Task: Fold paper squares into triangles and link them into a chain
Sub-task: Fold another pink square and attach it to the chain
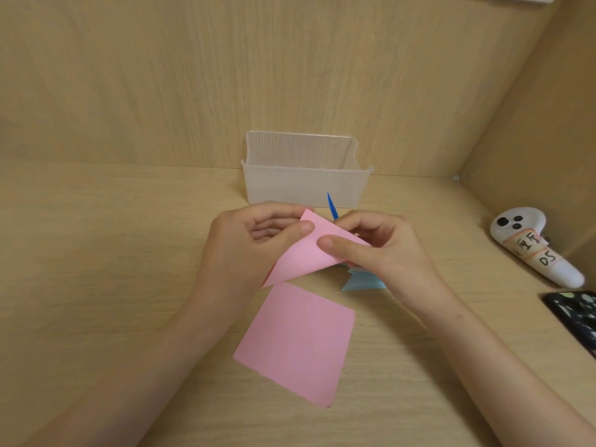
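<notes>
Pink paper square (303,253) bent diagonally into loose triangle, pinched between left hand (245,243) and right hand (383,250). Second pink paper square (296,343) flat on surface below. Light blue folded paper triangles (362,280) partly hidden beneath right hand.

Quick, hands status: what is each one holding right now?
Left hand: pinches the pink paper at its top corner, thumb on top.
Right hand: pinches the same pink paper at its right edge.

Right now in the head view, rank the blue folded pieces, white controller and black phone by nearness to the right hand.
1. Blue folded pieces: just under the right hand.
2. White controller: off to its right.
3. Black phone: far right edge.
</notes>
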`<state>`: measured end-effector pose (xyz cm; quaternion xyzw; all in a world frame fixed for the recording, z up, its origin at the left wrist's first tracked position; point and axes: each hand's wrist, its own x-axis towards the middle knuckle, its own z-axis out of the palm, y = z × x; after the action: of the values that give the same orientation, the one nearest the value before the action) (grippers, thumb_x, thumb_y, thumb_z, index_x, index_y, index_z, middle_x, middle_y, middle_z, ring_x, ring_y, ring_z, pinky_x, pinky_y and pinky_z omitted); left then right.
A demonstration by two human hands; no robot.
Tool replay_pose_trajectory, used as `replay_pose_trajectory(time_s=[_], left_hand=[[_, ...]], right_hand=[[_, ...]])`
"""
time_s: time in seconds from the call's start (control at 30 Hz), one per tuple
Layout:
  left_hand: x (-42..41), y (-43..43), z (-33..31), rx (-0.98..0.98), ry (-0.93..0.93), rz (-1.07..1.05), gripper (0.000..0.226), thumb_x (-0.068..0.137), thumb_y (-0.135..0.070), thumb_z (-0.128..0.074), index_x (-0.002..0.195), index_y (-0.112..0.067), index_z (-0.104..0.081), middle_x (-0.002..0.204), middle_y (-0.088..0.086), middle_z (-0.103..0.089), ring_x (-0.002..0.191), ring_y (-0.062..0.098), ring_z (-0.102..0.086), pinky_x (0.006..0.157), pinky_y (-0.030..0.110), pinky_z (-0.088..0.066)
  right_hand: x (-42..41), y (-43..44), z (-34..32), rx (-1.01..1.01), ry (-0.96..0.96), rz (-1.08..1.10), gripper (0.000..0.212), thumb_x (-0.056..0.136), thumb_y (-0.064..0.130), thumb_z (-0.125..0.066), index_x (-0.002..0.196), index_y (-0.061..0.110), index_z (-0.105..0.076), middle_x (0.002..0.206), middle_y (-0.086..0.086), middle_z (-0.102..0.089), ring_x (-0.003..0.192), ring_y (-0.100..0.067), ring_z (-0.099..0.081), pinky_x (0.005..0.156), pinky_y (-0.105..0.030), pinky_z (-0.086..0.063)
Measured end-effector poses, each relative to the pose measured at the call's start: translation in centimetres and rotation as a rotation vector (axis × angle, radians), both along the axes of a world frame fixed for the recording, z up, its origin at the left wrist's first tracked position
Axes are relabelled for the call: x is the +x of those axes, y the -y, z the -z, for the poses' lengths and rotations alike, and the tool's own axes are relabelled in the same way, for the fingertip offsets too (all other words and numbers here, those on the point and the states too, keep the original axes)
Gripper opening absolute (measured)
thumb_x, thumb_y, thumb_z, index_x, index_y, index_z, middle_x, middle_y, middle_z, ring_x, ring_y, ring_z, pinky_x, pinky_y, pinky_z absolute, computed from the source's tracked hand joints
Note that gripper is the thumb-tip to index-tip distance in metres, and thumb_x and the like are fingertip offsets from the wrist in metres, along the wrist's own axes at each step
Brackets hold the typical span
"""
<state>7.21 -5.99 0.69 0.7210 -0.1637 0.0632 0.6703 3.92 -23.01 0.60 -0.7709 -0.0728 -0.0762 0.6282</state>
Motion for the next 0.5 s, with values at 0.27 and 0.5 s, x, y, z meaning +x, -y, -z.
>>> replay_pose_trajectory(time_s=[0.27,0.5], left_hand=[[-0.22,0.07,-0.23,-0.049,-0.036,-0.038,0.021,0.074,-0.004,-0.075,0.077,-0.024,-0.072,0.066,-0.016,-0.072,0.066,-0.002,-0.068,0.061,0.010,-0.050],[-0.43,0.28,-0.38,-0.074,-0.084,-0.033,0.021,0.073,-0.004,-0.076,0.074,-0.024,-0.071,0.063,-0.015,-0.071,0.063,-0.004,-0.067,0.059,0.010,-0.050]], right_hand=[[-0.14,-0.50,-0.43,0.072,0.022,0.071,0.011,0.079,0.010,-0.072,0.087,0.012,-0.065,0.072,0.002,-0.066,0.059,-0.010,-0.054,0.055,-0.030,-0.045],[-0.07,-0.42,-0.52,0.085,-0.028,0.125,0.008,0.079,0.010,-0.071,0.071,0.012,-0.071,0.061,-0.005,-0.062,0.052,-0.013,-0.053,0.047,-0.021,-0.040]])
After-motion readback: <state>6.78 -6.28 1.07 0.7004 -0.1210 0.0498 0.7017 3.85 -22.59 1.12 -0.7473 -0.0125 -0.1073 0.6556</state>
